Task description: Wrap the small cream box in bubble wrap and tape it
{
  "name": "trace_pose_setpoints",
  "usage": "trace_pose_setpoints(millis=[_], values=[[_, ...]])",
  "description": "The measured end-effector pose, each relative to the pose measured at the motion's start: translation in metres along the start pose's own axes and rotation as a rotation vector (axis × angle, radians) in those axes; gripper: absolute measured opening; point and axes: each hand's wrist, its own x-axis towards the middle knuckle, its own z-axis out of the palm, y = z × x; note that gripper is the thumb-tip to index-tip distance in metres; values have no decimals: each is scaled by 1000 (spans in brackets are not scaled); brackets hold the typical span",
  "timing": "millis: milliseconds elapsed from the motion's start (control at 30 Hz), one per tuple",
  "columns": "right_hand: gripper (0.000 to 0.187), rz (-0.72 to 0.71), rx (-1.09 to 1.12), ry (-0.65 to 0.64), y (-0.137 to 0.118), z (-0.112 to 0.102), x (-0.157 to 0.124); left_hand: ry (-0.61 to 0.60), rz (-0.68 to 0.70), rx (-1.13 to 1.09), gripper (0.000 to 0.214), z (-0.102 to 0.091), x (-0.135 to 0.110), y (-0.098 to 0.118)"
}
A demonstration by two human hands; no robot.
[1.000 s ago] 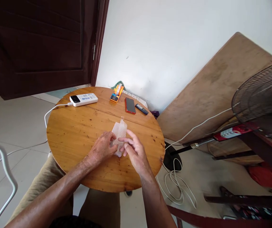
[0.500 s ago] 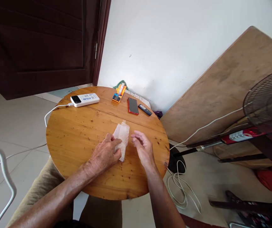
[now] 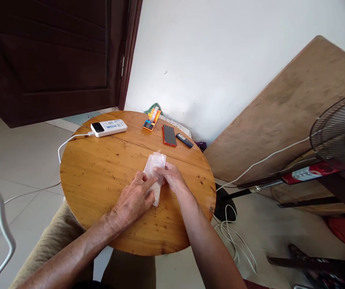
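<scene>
A folded piece of translucent white plastic [image 3: 155, 165] lies near the middle of the round wooden table [image 3: 100, 172]. My left hand [image 3: 134, 197] presses flat on its near end, fingers stretched out over it. My right hand [image 3: 171, 176] has its fingers closed on the plastic's right edge, pinching it about halfway along. Both hands touch the plastic; its far end shows beyond my fingers.
A white power bank [image 3: 109, 127] with a white cable [image 3: 66, 142], an orange tape dispenser [image 3: 151, 120], a red-cased phone [image 3: 169, 135] and a small dark device [image 3: 184, 140] lie at the table's far edge. A board [image 3: 280, 108], a fan [image 3: 341, 136] and floor cables [image 3: 232, 237] are right.
My right hand, which had lifted off to the right half a second ago, has come back and closed on the plastic's right edge. My left hand stayed pressing on the plastic.
</scene>
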Motion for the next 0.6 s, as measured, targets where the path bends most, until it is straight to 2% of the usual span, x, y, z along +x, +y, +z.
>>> trace_pose_setpoints(millis=[167, 433, 500, 600], values=[[27, -125, 2, 62, -4, 8, -10, 10, -27, -12, 32, 1, -1, 1], [10, -426, -224, 36, -10, 7, -72, 187, -102, -148, 29, 12, -8, -6], [8, -495, -307, 42, -4, 8, -85, 253, -147, -183, 32, 14, -11, -8], [19, -655, -427, 69, 9, 9, -101, 304, -121, -236, 51, 17, -13, -13]])
